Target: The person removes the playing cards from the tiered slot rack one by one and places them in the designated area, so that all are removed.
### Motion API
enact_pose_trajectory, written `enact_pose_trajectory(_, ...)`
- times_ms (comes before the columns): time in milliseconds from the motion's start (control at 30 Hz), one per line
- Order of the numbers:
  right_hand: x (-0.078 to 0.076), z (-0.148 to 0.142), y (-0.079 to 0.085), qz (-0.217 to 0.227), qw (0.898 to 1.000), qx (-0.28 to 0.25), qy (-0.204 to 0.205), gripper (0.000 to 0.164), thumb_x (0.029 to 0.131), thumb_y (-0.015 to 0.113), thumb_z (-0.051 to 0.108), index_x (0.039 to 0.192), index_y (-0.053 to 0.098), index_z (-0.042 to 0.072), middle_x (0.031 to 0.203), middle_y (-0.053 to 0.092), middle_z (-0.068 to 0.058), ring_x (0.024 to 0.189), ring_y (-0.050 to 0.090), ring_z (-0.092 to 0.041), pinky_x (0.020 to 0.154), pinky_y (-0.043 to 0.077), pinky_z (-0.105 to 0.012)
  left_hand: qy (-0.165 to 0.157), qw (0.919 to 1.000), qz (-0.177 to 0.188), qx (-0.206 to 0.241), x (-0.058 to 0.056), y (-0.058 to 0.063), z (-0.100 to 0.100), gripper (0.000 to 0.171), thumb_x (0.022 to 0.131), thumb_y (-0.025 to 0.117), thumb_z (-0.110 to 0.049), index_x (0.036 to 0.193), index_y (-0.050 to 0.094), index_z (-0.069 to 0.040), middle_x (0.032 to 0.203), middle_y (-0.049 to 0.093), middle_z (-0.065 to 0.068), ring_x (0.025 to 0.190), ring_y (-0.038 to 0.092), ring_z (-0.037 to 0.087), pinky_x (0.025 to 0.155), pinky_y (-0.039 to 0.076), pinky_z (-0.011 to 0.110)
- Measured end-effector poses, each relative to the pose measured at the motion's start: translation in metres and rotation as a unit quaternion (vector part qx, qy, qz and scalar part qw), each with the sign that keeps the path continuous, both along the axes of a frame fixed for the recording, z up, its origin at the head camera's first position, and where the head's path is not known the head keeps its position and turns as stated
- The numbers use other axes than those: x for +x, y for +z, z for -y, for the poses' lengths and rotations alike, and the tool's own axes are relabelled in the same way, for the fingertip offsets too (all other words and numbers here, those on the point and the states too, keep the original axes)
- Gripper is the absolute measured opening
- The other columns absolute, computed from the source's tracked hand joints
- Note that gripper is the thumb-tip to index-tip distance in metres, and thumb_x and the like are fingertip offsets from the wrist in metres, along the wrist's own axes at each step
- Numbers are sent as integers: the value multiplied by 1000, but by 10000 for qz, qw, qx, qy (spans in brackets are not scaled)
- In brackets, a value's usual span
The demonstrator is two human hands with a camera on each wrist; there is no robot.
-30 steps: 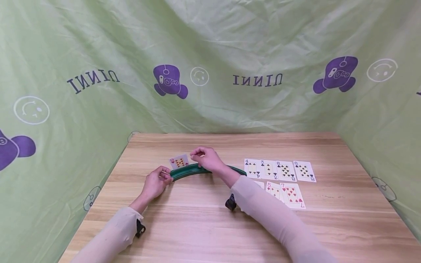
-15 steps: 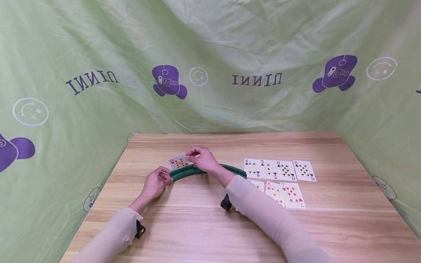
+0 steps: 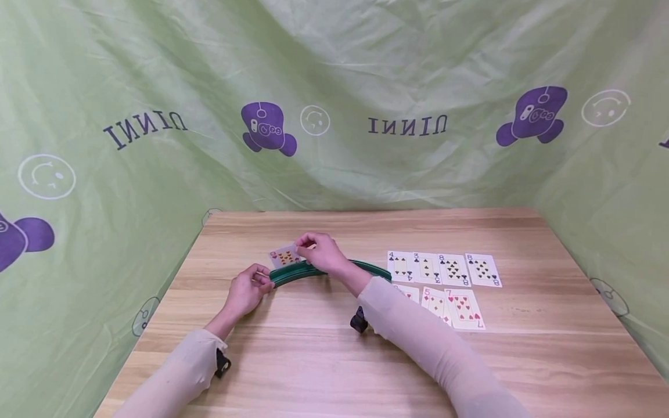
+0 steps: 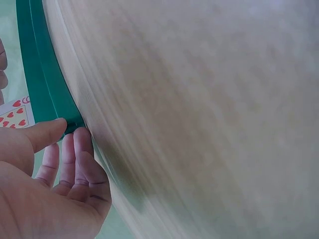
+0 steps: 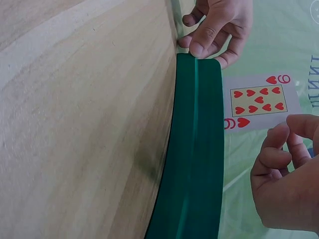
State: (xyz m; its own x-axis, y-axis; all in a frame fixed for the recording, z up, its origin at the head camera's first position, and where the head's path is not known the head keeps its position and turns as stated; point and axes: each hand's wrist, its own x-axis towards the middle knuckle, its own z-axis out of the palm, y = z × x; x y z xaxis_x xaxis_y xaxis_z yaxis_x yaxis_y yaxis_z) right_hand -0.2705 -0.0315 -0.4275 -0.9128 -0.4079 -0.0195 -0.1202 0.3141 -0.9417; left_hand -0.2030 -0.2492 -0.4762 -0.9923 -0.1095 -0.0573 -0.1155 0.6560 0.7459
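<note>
A playing card of hearts (image 5: pixel 259 102) stands tilted up behind the left part of a curved green card holder (image 3: pixel 298 271). My right hand (image 3: pixel 325 253) reaches over the holder and pinches the card's upper right corner between thumb and forefinger, as the right wrist view (image 5: pixel 289 169) shows. At the holder's left end, my left hand (image 3: pixel 248 290) grips the tip, thumb on top and fingers under it. In the left wrist view the thumb (image 4: pixel 47 134) presses right at the green end. My right forearm covers part of the holder in the head view.
Right of the holder, a row of club cards (image 3: pixel 425 269) and a spade-like black card (image 3: pixel 483 270) lie face up. Nearer, red cards (image 3: pixel 465 309) lie in a second row, partly under my right sleeve (image 3: pixel 418 331). A green printed curtain (image 3: pixel 334 174) surrounds the wooden table (image 3: pixel 313 360).
My right hand has moved left along the holder and now pinches the hearts card's corner. More of the red cards shows beside my sleeve. My left hand has kept its grip.
</note>
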Motion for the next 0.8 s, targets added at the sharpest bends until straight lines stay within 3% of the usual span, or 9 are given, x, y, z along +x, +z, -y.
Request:
enact_pose_trajectory(300, 0, -7, 7, -380, 9990, 191, -146, 11, 97, 64, 19, 106, 67, 14, 109, 67, -5, 85, 62, -16, 69, 56, -25, 24, 10000, -27, -78, 0, 0, 1, 25, 87, 74, -4, 109, 62, -6, 95, 68, 11, 84, 66, 19, 71, 53, 22)
enact_pose_trajectory(800, -2, -23, 13, -665, 9972, 245, -235, 15, 94, 65, 18, 107, 67, 11, 97, 68, -7, 78, 60, -16, 64, 52, -23, 56, 9999, -29, -77, -1, 0, 0, 26, 86, 74, -4, 109, 62, -7, 95, 68, 10, 83, 66, 19, 72, 53, 24)
